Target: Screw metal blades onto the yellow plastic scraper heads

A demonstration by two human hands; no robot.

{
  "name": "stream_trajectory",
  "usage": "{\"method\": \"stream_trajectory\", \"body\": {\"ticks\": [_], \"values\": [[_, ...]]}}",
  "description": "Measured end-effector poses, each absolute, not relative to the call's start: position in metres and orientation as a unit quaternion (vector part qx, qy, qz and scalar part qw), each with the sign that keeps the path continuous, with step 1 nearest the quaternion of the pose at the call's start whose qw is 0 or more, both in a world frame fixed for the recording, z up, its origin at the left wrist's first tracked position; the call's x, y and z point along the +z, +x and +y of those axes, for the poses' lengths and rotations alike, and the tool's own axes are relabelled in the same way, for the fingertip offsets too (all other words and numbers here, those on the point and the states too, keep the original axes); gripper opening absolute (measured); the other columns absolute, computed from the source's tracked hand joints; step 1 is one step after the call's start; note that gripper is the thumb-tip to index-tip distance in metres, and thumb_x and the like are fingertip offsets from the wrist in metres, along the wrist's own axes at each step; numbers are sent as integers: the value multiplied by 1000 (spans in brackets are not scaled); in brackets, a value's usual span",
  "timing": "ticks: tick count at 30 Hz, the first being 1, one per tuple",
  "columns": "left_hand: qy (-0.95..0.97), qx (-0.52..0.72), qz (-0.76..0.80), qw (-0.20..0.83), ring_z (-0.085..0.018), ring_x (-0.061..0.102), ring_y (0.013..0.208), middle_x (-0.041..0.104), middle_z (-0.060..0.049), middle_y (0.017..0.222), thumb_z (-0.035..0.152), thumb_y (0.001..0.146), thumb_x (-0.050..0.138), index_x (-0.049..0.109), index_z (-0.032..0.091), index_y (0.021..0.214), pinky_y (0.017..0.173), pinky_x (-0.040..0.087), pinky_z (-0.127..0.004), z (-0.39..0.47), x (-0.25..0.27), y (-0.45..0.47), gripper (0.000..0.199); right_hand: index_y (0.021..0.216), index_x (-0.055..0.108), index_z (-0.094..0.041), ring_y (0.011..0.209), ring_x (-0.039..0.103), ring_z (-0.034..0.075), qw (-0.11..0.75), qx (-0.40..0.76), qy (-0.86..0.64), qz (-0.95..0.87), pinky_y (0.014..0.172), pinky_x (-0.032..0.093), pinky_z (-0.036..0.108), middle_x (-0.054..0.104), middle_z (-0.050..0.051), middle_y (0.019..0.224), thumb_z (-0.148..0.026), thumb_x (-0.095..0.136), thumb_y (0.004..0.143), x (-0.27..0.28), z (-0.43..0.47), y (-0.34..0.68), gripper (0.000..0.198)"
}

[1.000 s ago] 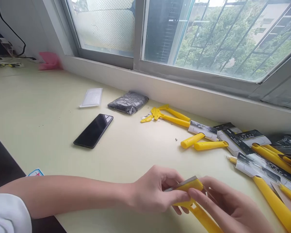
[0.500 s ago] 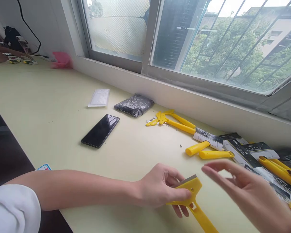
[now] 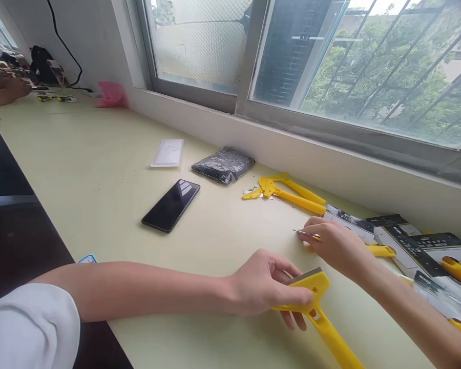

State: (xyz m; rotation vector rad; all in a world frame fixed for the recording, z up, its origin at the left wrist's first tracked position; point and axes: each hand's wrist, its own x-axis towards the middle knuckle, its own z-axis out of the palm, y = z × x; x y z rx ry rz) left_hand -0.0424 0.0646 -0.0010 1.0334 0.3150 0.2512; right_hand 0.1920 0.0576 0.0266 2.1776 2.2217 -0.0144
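Note:
My left hand (image 3: 269, 287) is closed around the head of a yellow scraper (image 3: 319, 287), thumb on top and fingertips showing below. A grey blade strip (image 3: 305, 277) lies along the scraper's upper edge, and the handle slants down to the right. Over the table further ahead, my right hand (image 3: 332, 243) is closed on a slim tool (image 3: 306, 234) with a thin metal shaft pointing left; its exact kind is unclear. Under and beside that hand are loose yellow handles (image 3: 382, 250), partly hidden. Behind it lie yellow scraper parts (image 3: 297, 199).
A black phone (image 3: 171, 206), a dark plastic-wrapped packet (image 3: 223, 165) and a white sheet (image 3: 168, 153) lie on the table. Black-and-white package cards (image 3: 399, 243) pile up at right. A pink bag (image 3: 111, 95) and another person's hands (image 3: 11, 89) appear far left.
My right hand has moved forward and left, down to the table by the yellow handles, and the slim tool now shows in it. My left hand still grips the scraper. The view has shifted slightly.

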Motion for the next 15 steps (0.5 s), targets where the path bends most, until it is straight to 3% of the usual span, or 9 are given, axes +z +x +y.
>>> {"method": "stream_trajectory", "body": {"ticks": [4,8,12,15], "values": [[495,123,152,847,-13,68,61,74,-13,92,44,74,80,72,9,97,58,57,-26,64,0,-42,42,100,65,-17,82,63,13,24,13,699,714,74,56,31,66,3,99,-35,59,99,25,55,186,19],[505,121,154,841,-14,68,62,75,-15,94,45,73,82,72,8,96,59,57,-27,64,3,-43,44,93,64,-16,70,60,10,-31,31,656,754,65,53,27,65,1,89,-33,60,98,24,47,187,18],[504,122,162,840,-14,68,62,75,-15,93,46,74,81,73,8,100,59,57,-28,64,3,-43,46,99,67,-20,78,64,13,-221,92,637,733,67,51,27,69,4,102,-24,48,102,37,12,181,20],[498,115,167,843,-14,68,60,74,-14,90,47,71,82,73,8,99,59,57,-28,63,4,-42,48,105,68,-26,85,67,15,-367,141,655,645,68,52,25,69,1,109,-29,62,96,47,-30,159,10]]}}
